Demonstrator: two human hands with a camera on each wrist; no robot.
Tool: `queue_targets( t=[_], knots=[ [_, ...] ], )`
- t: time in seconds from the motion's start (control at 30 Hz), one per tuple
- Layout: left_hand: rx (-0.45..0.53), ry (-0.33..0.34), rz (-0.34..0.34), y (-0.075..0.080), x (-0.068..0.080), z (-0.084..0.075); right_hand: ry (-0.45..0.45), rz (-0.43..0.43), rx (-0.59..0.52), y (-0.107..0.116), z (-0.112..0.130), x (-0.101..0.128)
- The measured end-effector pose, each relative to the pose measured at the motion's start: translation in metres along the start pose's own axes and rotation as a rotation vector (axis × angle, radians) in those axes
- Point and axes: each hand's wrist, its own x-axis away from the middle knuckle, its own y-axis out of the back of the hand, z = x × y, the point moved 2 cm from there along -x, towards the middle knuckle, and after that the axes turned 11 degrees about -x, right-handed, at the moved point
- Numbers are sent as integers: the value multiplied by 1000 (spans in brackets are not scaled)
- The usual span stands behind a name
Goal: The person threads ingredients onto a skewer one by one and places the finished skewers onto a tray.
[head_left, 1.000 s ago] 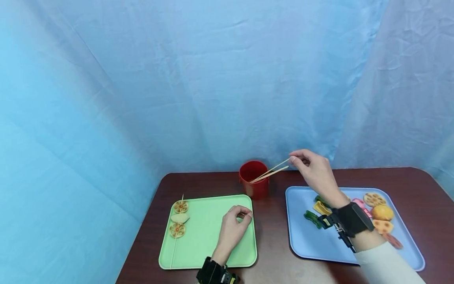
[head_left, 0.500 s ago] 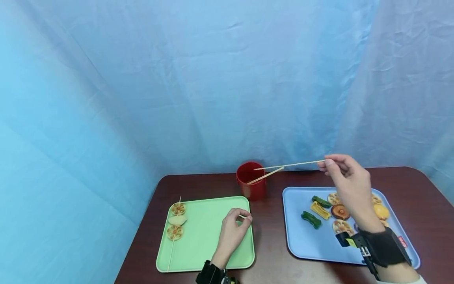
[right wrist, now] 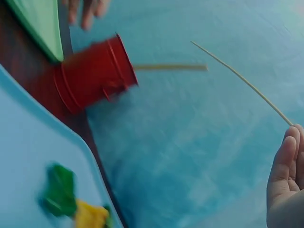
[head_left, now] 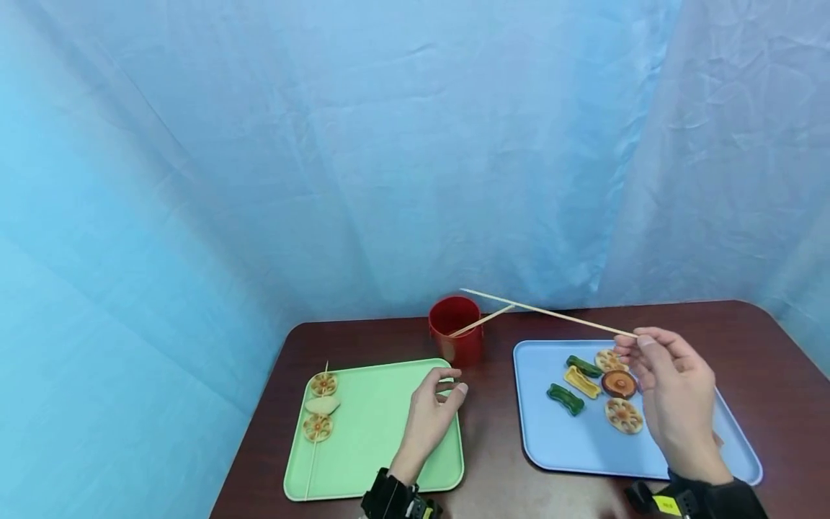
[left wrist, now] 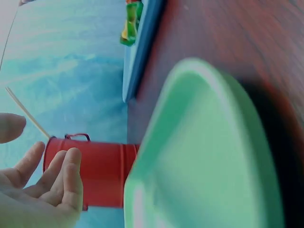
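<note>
My right hand [head_left: 681,404] pinches one end of a thin bamboo skewer [head_left: 551,312] between thumb and fingers, above the blue tray [head_left: 558,447]. The skewer slants up to the left, its far tip over the red cup [head_left: 463,349]. In the right wrist view the bare skewer [right wrist: 242,78] stands apart from the cup. More skewers [head_left: 493,315] lean out of the cup. My left hand [head_left: 428,418] hovers above the right side of the green tray [head_left: 372,432], fingers loosely bent and holding nothing. In the left wrist view its thumb and fingers are apart.
On the green tray's left lies a skewer with two lotus root slices [head_left: 318,427] and a pale piece [head_left: 322,405] between. The blue tray bears green pepper pieces [head_left: 566,398], a yellow one [head_left: 582,382], a mushroom [head_left: 619,384] and lotus slices [head_left: 624,416]. A blue curtain [head_left: 389,180] hangs behind.
My right hand has drawn the skewer out of the cup and moved right and toward me over the blue tray. My left hand's thumb and fingers have spread slightly apart.
</note>
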Motion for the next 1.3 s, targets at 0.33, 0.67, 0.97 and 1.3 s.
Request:
queue_targets(
  t=[0.33,0.67,0.97,1.3],
  knots=[
    [497,-73,36,-17,1,-25,-197,216,-136,-12,-40,35],
    [951,-30,119,-32,-1,-43,-392,204,-120,-21,-72,56],
    [1023,-29,96,-41,2,-46,-510,133,-103,-29,-89,67],
    [956,-78,91,-38,5,-42,-564,154,10,-25,-91,64]
  ],
)
